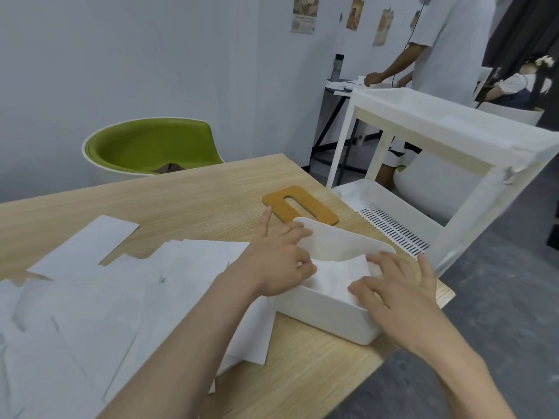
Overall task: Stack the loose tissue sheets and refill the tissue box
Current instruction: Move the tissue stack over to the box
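1. Tissue box (329,320) — white, open-topped, sits near the right front corner of the wooden table (193,192). Lid off.
2. Inside the box: a white stack of tissues (335,275), filling the interior between the two hands.
3. Left hand (279,261) at the box's left rim; index finger and thumb extended and apart, the other fingers curled down onto the tissue at the rim. Whether they pinch a sheet cannot be told.
4. Right hand (399,287) palm-down over the box's right end, fingers spread, fingertips resting on the tissue stack.
5. Box lid (299,204) — flat, orange-brown wood with an oval slot, lying on the table just behind the box, apart from both hands.
6. Loose tissue sheets (99,285) spread in overlapping layers across the table's left side; the nearest sheet runs under the box's left edge.
7. Beyond the table: a green chair (151,143) at the far edge, a white trolley (438,131) to the right, and a standing person (441,46) further back.
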Motion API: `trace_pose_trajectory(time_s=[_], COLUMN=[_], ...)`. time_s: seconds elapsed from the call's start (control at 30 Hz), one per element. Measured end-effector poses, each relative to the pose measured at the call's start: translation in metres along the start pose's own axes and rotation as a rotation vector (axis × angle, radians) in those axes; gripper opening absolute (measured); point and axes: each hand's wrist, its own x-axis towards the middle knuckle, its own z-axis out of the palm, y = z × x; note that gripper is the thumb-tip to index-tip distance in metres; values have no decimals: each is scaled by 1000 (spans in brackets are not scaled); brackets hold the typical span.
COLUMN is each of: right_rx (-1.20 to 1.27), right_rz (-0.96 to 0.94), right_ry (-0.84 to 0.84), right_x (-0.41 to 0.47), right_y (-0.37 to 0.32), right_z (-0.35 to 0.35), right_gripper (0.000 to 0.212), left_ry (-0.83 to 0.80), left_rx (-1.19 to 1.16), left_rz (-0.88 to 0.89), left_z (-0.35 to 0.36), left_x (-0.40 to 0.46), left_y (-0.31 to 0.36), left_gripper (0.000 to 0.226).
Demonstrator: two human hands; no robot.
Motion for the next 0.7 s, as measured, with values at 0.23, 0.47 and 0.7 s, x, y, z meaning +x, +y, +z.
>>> trace_pose_trajectory(time_s=[0.23, 0.47, 0.7], right_rx=[0, 282, 469], right_rz=[41, -108, -322], right_ry=[-11, 310, 374], right_x=[-1, -12, -40], right_y=[-2, -39, -126], right_z=[-4, 0, 39], right_gripper=[36, 41, 24], left_ry=[135, 497, 591], left_rx=[-207, -551, -505], left_rz=[-14, -170, -421], left_z=[5, 16, 40], left_x=[-9, -86, -185], left_y=[-3, -13, -46], left_gripper=[35, 28, 43])
